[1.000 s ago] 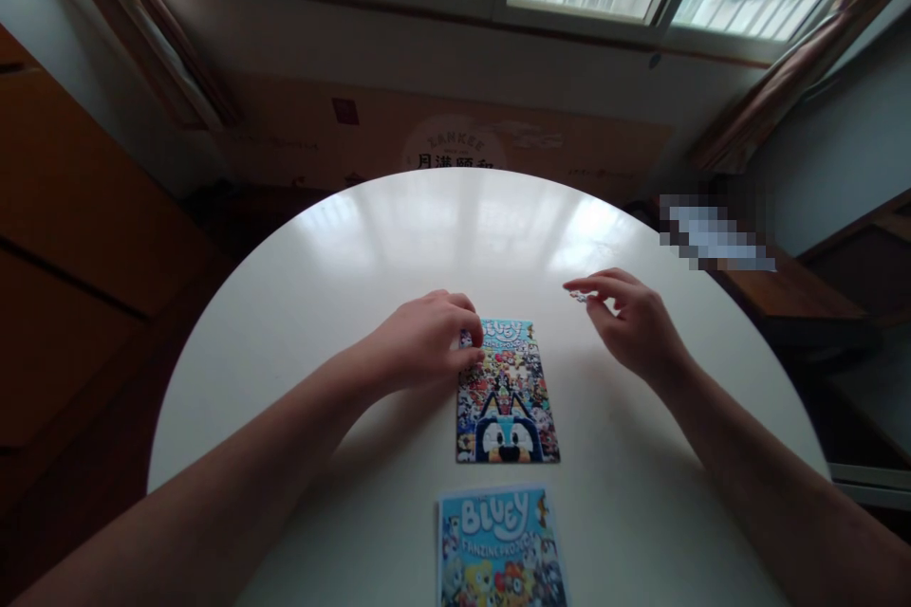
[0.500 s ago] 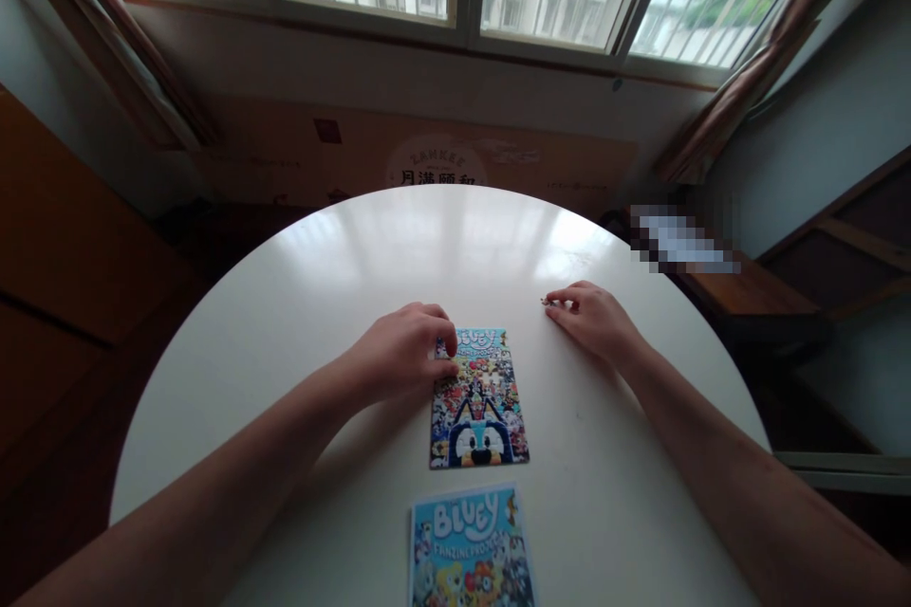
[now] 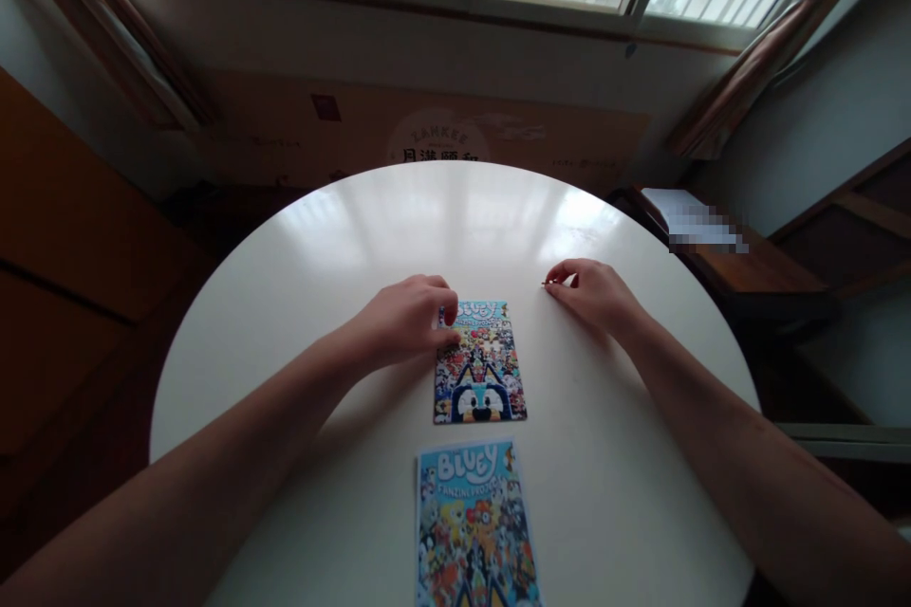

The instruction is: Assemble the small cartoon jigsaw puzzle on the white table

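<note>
A colourful jigsaw puzzle (image 3: 482,375) with a blue cartoon dog's face lies flat on the white round table (image 3: 299,285). At its upper left edge rests my left hand (image 3: 413,321), thumb and fingers apart, the fingertips touching the puzzle. A pale patch with a jigsaw outline shows right of the puzzle's middle. Up and to the right, away from the puzzle, my right hand (image 3: 594,294) pinches a small puzzle piece (image 3: 547,284) between thumb and fingers, just over the tabletop. The piece is mostly covered by the fingertips.
Nearer to me lies a picture sheet (image 3: 474,522) with the same print, cut off by the lower frame edge. Beyond the table are a printed cardboard panel (image 3: 584,137) and a window. A wooden bench (image 3: 769,270) stands at the right.
The camera view has tipped down, so everything sits higher and more of the picture sheet shows. The piece in my right hand has turned a little. My left hand stays on the puzzle.
</note>
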`<state>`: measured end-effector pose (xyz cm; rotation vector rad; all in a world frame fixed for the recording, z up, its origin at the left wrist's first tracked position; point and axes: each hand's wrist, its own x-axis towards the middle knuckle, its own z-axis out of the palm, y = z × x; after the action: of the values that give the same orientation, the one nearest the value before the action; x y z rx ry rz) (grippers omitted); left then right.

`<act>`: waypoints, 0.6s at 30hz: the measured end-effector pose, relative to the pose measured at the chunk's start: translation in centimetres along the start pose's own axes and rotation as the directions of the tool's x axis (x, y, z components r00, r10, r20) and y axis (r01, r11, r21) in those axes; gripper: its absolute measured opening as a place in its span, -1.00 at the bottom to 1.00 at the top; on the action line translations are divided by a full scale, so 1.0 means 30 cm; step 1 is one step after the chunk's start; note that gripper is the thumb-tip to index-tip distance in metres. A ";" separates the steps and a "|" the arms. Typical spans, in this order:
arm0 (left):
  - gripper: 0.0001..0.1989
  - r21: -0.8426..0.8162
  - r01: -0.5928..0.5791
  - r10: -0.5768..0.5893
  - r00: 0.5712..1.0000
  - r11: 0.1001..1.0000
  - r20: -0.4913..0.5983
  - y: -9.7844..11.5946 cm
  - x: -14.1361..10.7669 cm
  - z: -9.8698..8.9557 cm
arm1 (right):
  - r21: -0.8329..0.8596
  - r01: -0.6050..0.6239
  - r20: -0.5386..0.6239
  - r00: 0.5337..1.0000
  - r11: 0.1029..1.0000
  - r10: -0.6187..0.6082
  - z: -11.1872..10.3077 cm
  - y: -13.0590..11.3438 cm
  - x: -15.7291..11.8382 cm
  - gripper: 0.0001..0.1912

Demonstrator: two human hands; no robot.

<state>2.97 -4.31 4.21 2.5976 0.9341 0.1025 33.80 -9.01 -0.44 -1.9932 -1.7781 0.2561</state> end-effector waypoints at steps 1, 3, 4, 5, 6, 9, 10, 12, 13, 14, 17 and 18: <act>-0.82 0.007 0.000 0.000 1.000 1.000 -0.001 0.000 0.001 0.003 | 0.011 -0.006 -0.007 1.000 1.000 0.006 -0.002 0.002 -0.001 -0.83; -0.82 0.030 -0.012 0.013 1.000 0.999 -0.016 0.001 0.004 0.009 | 0.036 -0.005 -0.033 0.999 0.999 0.007 -0.006 0.004 -0.004 -0.85; -0.82 0.040 -0.019 0.020 0.999 0.999 -0.025 0.001 0.005 0.012 | 0.057 0.000 -0.051 0.999 0.998 0.003 -0.008 0.002 -0.007 -0.85; -0.82 0.045 -0.028 0.030 0.999 0.999 -0.034 0.000 0.006 0.014 | 0.093 0.006 -0.065 0.998 0.996 0.000 -0.009 -0.002 -0.010 -0.83; -0.83 0.046 -0.038 0.040 0.998 0.998 -0.041 -0.002 0.006 0.016 | 0.142 0.016 -0.075 0.997 0.990 -0.006 -0.011 -0.009 -0.014 -0.82; -0.86 0.025 -0.088 0.090 0.994 0.996 -0.066 -0.008 0.008 0.020 | 0.327 0.085 -0.084 0.995 0.941 -0.061 -0.018 -0.056 -0.040 -0.76; -0.86 0.011 -0.111 0.112 0.990 0.994 -0.084 -0.009 0.009 0.020 | 0.389 0.121 -0.083 0.992 0.913 -0.097 -0.020 -0.079 -0.053 -0.75; -0.84 -0.020 -0.161 0.157 0.977 0.987 -0.143 -0.007 0.010 0.019 | 0.489 0.199 -0.083 0.980 0.850 -0.182 -0.021 -0.131 -0.083 -0.76; -0.83 -0.040 -0.186 0.176 0.968 0.982 -0.181 -0.003 0.010 0.019 | 0.519 0.233 -0.084 0.971 0.822 -0.223 -0.021 -0.157 -0.098 -0.77; -0.81 -0.064 -0.210 0.192 0.957 0.976 -0.217 0.002 0.010 0.019 | 0.534 0.263 -0.084 0.962 0.803 -0.258 -0.019 -0.181 -0.113 -0.79; -0.78 -0.151 -0.269 0.219 0.934 0.951 -0.281 0.024 0.009 0.021 | 0.548 0.312 -0.075 0.942 0.776 -0.326 -0.007 -0.235 -0.149 -0.82; -0.78 -0.177 -0.283 0.225 0.930 0.943 -0.290 0.030 0.009 0.023 | 0.556 0.315 -0.068 0.939 0.769 -0.336 -0.001 -0.245 -0.156 -0.82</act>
<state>3.85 -5.01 3.90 2.5231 0.6192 0.6035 26.57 -13.13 2.15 -1.2481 -1.7690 0.6233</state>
